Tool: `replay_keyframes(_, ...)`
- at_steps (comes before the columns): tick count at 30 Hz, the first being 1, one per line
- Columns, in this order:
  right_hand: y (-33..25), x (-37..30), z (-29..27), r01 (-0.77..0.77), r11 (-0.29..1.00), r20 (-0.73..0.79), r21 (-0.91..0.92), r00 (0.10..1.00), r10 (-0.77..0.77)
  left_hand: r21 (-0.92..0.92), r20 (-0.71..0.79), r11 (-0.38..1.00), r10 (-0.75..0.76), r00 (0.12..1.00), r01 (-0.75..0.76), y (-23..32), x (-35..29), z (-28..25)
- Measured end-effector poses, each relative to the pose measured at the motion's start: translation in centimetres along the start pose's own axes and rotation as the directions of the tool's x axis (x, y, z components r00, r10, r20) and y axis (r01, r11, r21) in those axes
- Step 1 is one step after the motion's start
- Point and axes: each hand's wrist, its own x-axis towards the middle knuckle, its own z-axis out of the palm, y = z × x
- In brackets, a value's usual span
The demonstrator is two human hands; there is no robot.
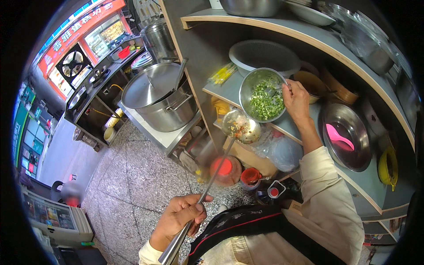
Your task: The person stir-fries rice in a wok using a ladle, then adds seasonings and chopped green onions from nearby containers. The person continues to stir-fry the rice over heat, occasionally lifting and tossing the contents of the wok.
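Some ladle handle hides; left hand covers it.

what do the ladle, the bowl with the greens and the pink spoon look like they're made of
Ladle: metal, probably steel; the long handle has a smooth grey sheen.
Bowl: likely stainless steel; silvery, with a thin bright rim.
Pink spoon: probably plastic; smooth, one solid bright colour.

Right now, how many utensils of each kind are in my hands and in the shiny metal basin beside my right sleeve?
Round silver metal bowl, right hand: 1
Long-handled silver metal ladle, left hand: 1
Bright pink spoon, basin: 1
Total: 3
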Motion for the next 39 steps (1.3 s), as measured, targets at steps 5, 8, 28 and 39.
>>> replay_keyframes(5,-1.9,0.9,0.7,0.159,0.987,0.032,0.005,0.987,-0.159,0.047,0.019,0.999,0.003,1.000,-0.004,1.3,0.7,-0.1)
replay_keyframes(8,-2.6,1.5,1.0,0.263,0.965,0.072,-0.012,0.963,-0.261,0.011,0.034,1.000,0.015,0.999,-0.015,2.0,1.1,0.0)
replay_keyframes(28,-4.2,2.6,-0.4,0.446,0.888,0.151,-0.112,0.891,-0.428,0.014,0.114,1.000,0.001,0.993,-0.003,4.3,2.3,0.4)
replay_keyframes(39,-4.2,3.2,-1.4,0.495,0.856,0.143,-0.146,0.867,-0.477,0.000,0.164,1.000,0.016,0.986,-0.017,4.3,3.0,0.4)
